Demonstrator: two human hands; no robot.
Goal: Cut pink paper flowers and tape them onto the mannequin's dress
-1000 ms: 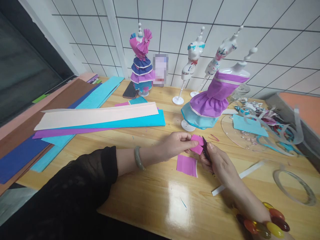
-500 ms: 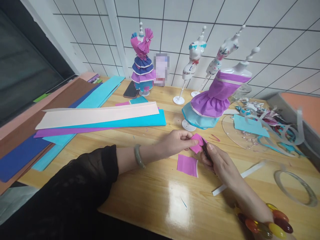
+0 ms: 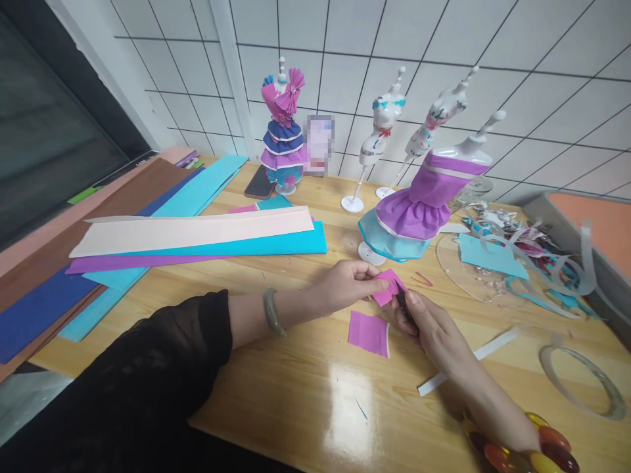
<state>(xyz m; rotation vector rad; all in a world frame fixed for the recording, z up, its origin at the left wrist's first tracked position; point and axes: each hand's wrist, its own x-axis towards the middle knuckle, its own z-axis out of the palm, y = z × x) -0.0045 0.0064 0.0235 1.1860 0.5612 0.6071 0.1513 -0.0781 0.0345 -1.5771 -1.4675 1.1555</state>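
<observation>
My left hand (image 3: pixel 345 286) pinches a small pink paper piece (image 3: pixel 387 289) just above the wooden table (image 3: pixel 296 394). My right hand (image 3: pixel 428 325) is closed round small dark scissors (image 3: pixel 401 303), whose blades meet the pink piece's right edge. A second pink paper square (image 3: pixel 369 333) lies flat on the table just below both hands. A little mannequin in a purple and blue paper dress (image 3: pixel 419 210) stands right behind the hands.
Long crepe paper sheets (image 3: pixel 197 236) in cream, blue and purple lie at the left. Three more mannequins (image 3: pixel 283 131) and a phone (image 3: pixel 259 182) stand by the tiled wall. Paper scraps on a clear plate (image 3: pixel 493 263), a white strip (image 3: pixel 473 358) and a tape ring (image 3: pixel 582 381) lie at right.
The pink piece and the scissors have shifted slightly as the blades work along its edge. Both hands stay in place; the view has tilted a little downward.
</observation>
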